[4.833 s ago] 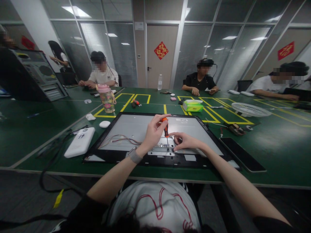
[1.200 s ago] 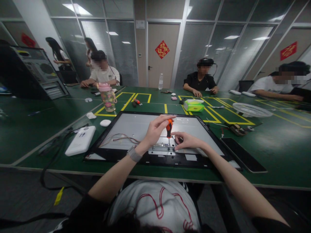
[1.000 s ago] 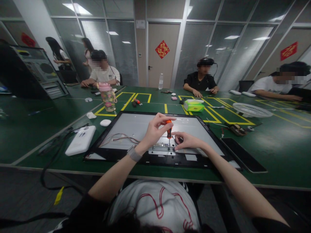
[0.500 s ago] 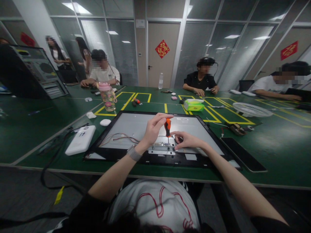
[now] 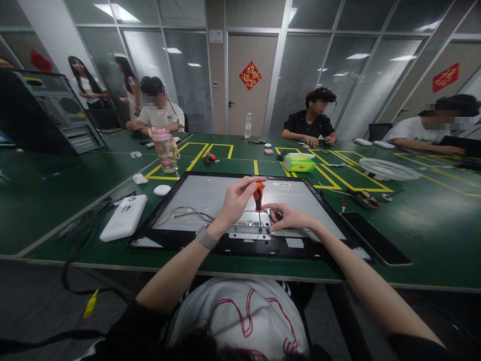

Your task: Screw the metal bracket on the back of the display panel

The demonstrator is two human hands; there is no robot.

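My left hand (image 5: 238, 200) is closed on the top of an orange and black screwdriver (image 5: 258, 196), thumb against its handle and fingers reaching over the end. The screwdriver stands upright, its shaft down on a silver metal bracket (image 5: 250, 234). That bracket lies at the near middle of a large flat display panel (image 5: 203, 193) with a black frame. Beside the screwdriver, my right hand (image 5: 291, 217) curves with thumb and fingers apart. Its index fingertip is by the bottom of the handle, and its thumb is low near the bracket. The screw tip is too small to make out.
Thin wires (image 5: 188, 213) lie on the panel's left part. A white power bank (image 5: 124, 218) is left of it, a black phone (image 5: 376, 238) right. Beyond stand a pink-lidded bottle (image 5: 165, 150) and a green tissue pack (image 5: 299, 162). Several people sit or stand across the table.
Both my hands and the screwdriver keep nearly the same place. The view has shifted very slightly. Across the table, a person in black has turned their head and moved their hands a little.
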